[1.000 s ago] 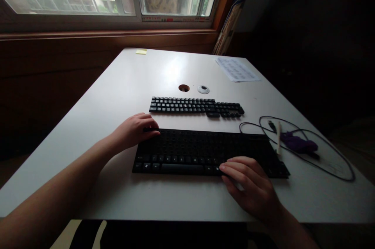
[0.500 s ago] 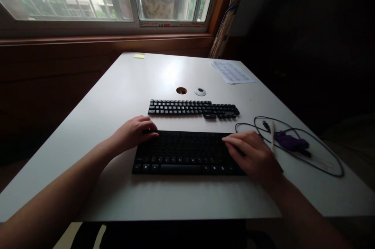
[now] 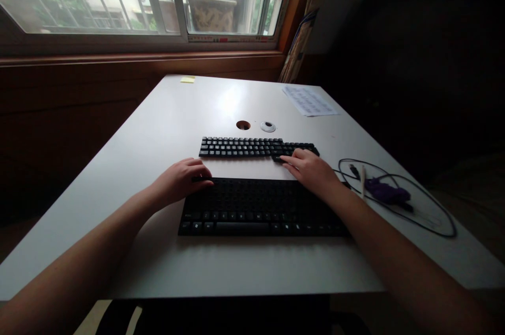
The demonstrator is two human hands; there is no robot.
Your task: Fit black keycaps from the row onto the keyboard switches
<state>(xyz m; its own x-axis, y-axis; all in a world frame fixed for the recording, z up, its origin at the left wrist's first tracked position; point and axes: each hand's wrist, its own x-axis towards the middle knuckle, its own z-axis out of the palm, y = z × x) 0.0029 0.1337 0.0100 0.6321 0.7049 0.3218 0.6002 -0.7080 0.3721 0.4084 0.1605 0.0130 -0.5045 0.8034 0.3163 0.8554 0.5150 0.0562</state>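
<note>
The black keyboard [image 3: 244, 227] lies near the front of the white table, its lower two rows bearing keys and its upper part bare of keycaps. At its upper left corner, my left hand [image 3: 187, 180] holds the edge between thumb and fingers. Beyond the keyboard, loose black keycaps [image 3: 236, 146] are laid out in rows. My right hand [image 3: 310, 166] reaches over the keyboard's upper right part, thumb and index finger closed on a wide keycap [image 3: 276, 158] at the near side of those rows. The right forearm hides the keyboard's right end.
To the right lie a looped black cable with a USB plug [image 3: 354, 171], a thin pale stick [image 3: 363, 180] and a purple cloth-like item [image 3: 389, 191]. Farther back are a round table hole [image 3: 243, 125], a ring-shaped cover [image 3: 268, 126], printed paper [image 3: 310, 101] and yellow notes [image 3: 188, 79].
My right hand has left the keyboard's lower right keys and moved up and away to the loose keycaps, onto a wide one. My left hand has stayed at the corner. The view has shifted slightly.
</note>
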